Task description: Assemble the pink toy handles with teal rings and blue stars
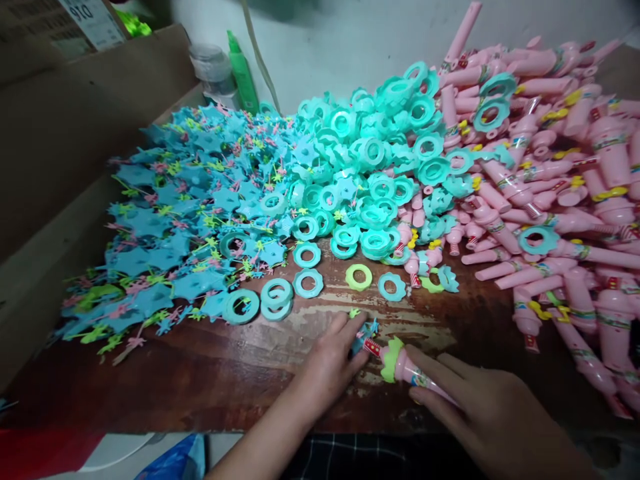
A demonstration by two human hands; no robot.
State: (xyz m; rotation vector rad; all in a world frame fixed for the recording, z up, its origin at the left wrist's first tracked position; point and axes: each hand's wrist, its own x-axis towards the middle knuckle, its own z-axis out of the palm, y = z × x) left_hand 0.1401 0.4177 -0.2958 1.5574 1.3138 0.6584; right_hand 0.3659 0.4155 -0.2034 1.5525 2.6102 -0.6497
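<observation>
Near the table's front edge, right hand [480, 400] grips a pink handle [417, 375], half hidden, left hand [330, 363] pinching a blue star [365, 331].

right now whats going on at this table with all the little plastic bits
A person works with both bare hands at a worn wooden table. The right hand holds a pink toy handle with a light green ring at its tip, lying low over the table. The left hand pinches a small blue piece against that tip. Behind lie piles of blue star pieces, teal rings and more pink handles.
</observation>
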